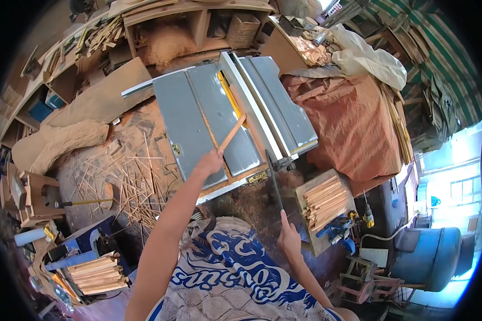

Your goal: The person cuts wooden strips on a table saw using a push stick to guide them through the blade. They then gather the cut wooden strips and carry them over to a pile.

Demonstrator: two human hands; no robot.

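My left hand (213,161) reaches over the grey table saw (179,101), closed around one end of a short wooden stick (232,134). The stick's far end lies by the yellow insert (230,95) beside the long rip fence (254,104). The blade itself cannot be made out. Low at the right of my body, my right hand (290,238) is closed on a long, thin dark strip (275,184), its index finger stretched along it. The strip's upper end is near the front end of the fence.
Wood strips (326,199) are stacked on a stand at the right, near a yellow drill (368,215). Another strip stack (95,272) stands lower left. Loose thin offcuts (136,184) litter the floor left of the saw. A brown sheet (353,125) covers something at the right.
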